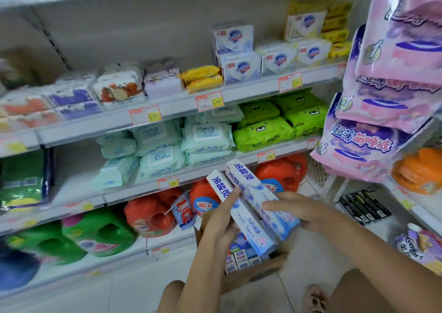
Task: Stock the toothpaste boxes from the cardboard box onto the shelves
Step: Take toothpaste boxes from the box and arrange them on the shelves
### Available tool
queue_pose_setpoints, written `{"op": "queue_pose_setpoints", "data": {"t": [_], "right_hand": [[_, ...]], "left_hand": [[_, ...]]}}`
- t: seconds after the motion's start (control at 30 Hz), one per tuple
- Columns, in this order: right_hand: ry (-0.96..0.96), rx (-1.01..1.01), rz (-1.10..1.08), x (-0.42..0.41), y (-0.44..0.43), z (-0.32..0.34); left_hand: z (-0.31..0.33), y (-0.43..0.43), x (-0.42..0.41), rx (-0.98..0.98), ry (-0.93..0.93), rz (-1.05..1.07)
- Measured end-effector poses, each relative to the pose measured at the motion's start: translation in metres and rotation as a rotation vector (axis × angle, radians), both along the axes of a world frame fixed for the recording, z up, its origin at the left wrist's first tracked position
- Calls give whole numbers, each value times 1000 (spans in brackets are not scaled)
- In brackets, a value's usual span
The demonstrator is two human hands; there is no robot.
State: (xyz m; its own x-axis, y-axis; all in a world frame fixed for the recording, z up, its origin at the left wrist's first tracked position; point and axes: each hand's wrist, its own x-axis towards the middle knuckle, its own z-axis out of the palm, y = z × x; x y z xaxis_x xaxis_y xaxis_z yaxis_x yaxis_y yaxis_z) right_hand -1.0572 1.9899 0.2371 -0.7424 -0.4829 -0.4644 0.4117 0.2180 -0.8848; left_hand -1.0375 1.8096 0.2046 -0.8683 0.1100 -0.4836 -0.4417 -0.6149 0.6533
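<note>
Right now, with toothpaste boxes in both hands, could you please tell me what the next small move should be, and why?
Probably carry the toothpaste boxes up to the bare shelf stretch left of the pale green wipes and set them down. The left hand and right hand both grip boxes above the cardboard box, and that gap looks like the nearest free space.

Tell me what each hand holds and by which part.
The left hand grips the left toothpaste box by its upper half; the right hand, the right toothpaste box by its lower half.
</note>
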Motion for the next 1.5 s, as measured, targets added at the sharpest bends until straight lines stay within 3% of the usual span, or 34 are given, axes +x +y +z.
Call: {"op": "queue_pose_setpoints", "data": {"t": [0.3,0.73,0.97,1.13,1.3,1.5], "right_hand": [[158,98,-165,0,17,37],[418,233,-127,28,5,51],[169,48,-151,28,12,54],[-154,-153,-210,19,22,57],[-222,-266,-197,11,32,62],[-242,-301,-94,8,48,66]], "left_hand": [[33,-23,18,172,-24,122],[35,-5,12,194,-10,78],[49,5,15,308,73,94],[55,10,10,100,80,114],[64,7,8,184,44,216],[78,2,18,317,188,72]]}}
